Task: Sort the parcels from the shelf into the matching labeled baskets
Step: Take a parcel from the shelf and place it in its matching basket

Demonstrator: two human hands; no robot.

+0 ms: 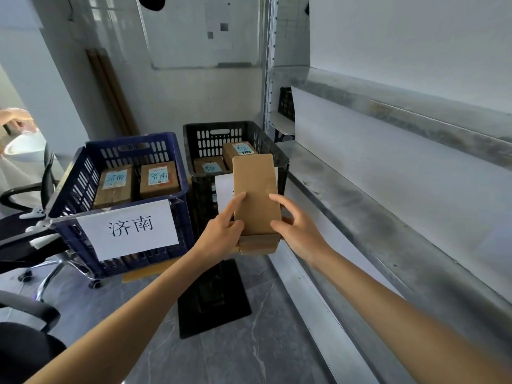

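Baskets (130,152) two, two parcels (159,180) in each

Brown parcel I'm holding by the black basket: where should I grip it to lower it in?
Take the brown parcel by its two long side edges near the close end, one hand from each side, about where the left hand and right hand are. It is long, flat and narrow, tilted with its far end raised toward the black basket, so fingers span its width easily.
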